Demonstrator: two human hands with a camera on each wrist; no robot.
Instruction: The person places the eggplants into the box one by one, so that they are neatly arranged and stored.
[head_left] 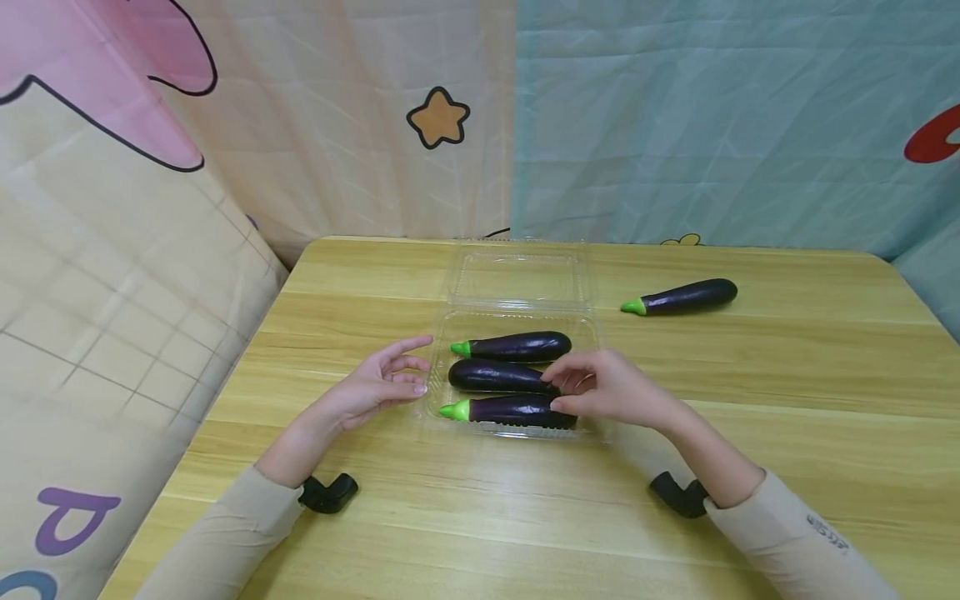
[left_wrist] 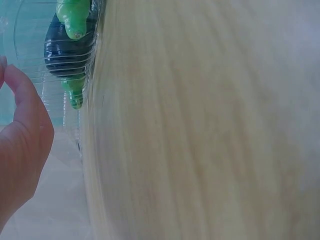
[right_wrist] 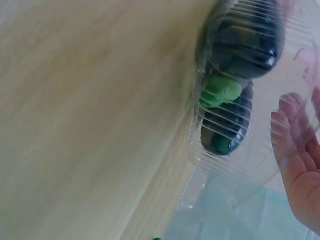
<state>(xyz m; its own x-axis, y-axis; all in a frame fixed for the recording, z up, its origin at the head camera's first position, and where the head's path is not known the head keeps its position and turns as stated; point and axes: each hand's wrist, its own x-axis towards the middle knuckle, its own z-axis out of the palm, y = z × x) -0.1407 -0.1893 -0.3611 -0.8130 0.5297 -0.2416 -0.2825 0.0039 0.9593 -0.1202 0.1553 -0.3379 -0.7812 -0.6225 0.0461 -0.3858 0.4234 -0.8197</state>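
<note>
Head view: arranging eggplants [head_left: 495,377] in the clear container [head_left: 587,329] seems the step in hand; three lie side by side inside, a fourth eggplant [head_left: 690,297] on the table [head_left: 450,525], well apart to the right. The next move likely calls for the right hand [head_left: 603,387] to reach that one. Its fingers curve loosely over the nearer two's right ends, gripping nothing; the left hand [head_left: 378,385], fingers parted and empty, hangs beside the container's left wall.

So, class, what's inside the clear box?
Three eggplants lie side by side. In the head view, the right hand covers the middle one's stem; the right wrist view shows it.
</note>
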